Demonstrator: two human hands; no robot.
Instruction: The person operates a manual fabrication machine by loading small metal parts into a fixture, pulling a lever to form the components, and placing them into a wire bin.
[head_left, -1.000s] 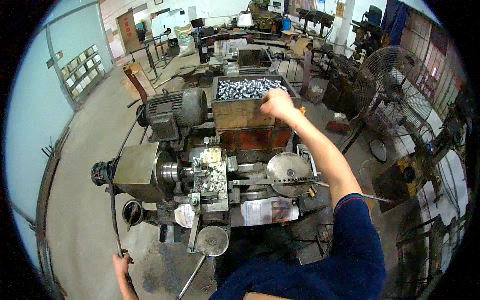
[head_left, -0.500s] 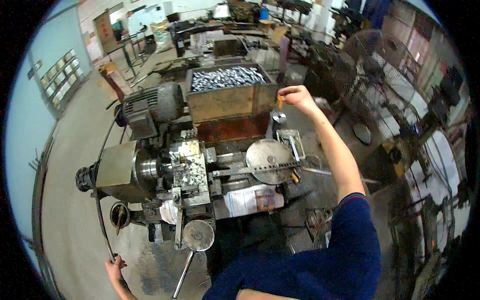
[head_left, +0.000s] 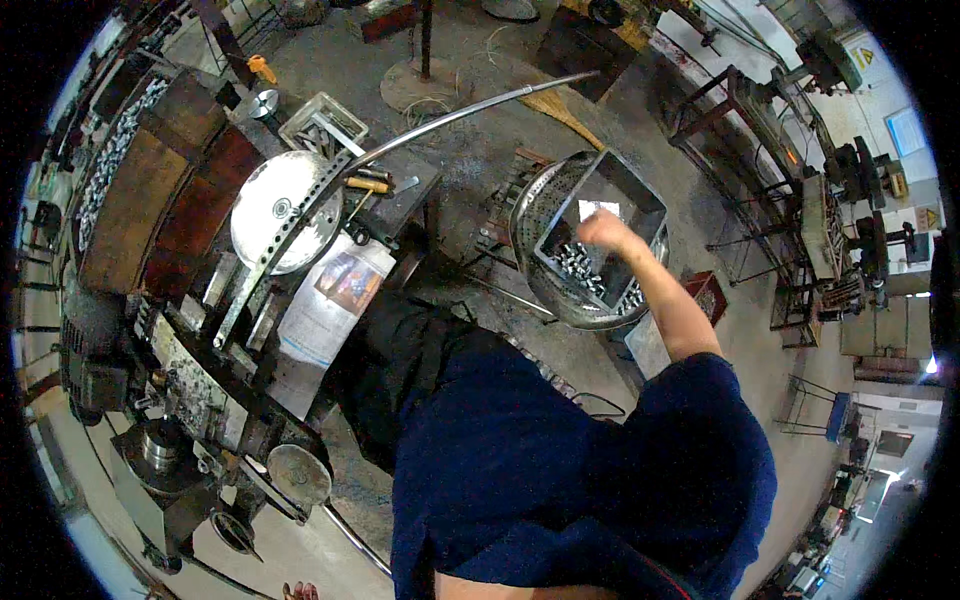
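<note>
Your right hand [head_left: 600, 232] | curled over the metal box [head_left: 640, 200] of small shiny parts [head_left: 585, 268] | grip: can't tell | left hand [head_left: 297, 591] barely seen

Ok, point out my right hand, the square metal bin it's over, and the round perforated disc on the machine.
right hand [head_left: 603, 232], head view, back of the fist.
square metal bin [head_left: 648, 208], head view, far rim.
perforated disc [head_left: 283, 208], head view, centre face.

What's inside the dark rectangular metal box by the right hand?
The dark rectangular metal box holds small shiny metal cylinders piled along its bottom. The right hand above it covers part of the pile; whether it grips one cannot be seen.
</note>
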